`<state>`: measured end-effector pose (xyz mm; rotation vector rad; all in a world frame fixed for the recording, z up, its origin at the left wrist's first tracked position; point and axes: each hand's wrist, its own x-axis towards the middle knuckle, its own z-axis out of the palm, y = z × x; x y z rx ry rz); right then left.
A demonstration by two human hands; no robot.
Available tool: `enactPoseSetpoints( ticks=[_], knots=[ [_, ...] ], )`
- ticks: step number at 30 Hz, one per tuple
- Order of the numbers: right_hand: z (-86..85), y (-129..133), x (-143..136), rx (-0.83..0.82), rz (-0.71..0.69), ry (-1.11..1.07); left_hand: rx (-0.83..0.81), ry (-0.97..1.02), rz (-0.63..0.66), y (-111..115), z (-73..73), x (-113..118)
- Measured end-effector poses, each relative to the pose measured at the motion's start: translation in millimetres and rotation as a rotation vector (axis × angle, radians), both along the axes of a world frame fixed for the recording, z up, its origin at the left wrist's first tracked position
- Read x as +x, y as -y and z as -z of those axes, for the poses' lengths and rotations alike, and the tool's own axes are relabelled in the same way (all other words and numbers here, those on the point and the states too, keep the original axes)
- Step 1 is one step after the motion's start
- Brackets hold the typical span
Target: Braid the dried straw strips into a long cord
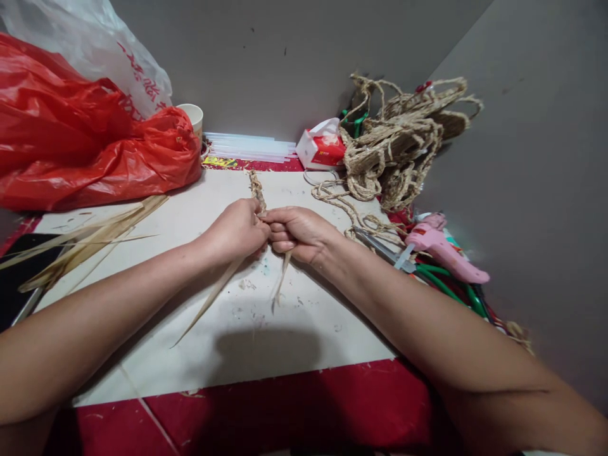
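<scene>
Cloth (375,383) of deep red showed nearest to me, strewn with a few pale scraps, and over it lay a white board (327,304), speckled and smudged around its middle. On the left, a dark flat device (16,301) with a pale edge sat partly under dried leaf strips (95,234), straw-coloured and tapering.

On my feed, a long tail (211,303) of leaf ran to a point below the left hand (242,229), and a short tail (283,278), ragged at its tip, dropped from under the right hand (300,231). Both hands were closed, meeting over the board's middle. The left had the near end of a braid (256,187) between thumb and bent fingers; the right pinched thumb and forefinger right beside it, its other fingers curled in around the short tail. Exactly what lay between those fingertips I couldn't make out. The braid's visible length pointed away from me, narrow, knobbly and tan, with darker brown folds.

Over to the right I had a pink glue gun (441,253) by a grey tool (377,246). Farther back rose a heap of plaited cord (394,149), loops trailing onto the board; opposite it bulged a red plastic bag (95,152). Beyond stood a tissue pack (325,150), translucent sticks (251,147), a pale cup (192,116) and a plain grey wall (285,82).
</scene>
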<state>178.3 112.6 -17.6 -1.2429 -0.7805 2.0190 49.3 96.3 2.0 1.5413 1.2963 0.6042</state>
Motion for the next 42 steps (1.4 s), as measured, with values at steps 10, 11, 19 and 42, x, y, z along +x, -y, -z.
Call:
enactPoseSetpoints(
  ticks=[10,11,19,42],
  knots=[
    [-6.6,-5,11,0.036,-0.118,-0.081,0.195,0.07,-0.055,-28,7.5,-19],
    [-5.9,-6,12,0.048,-0.135,-0.081,0.14,0.119,-0.023,-26,11.3,-17],
    [-7.0,-10,18,0.167,-0.282,0.086,0.047,0.097,0.048,-28,16.5,-16],
    [-8.3,-6,22,0.792,-0.413,0.835,-0.301,0.214,0.074,-33,12.8,-18]
  ],
)
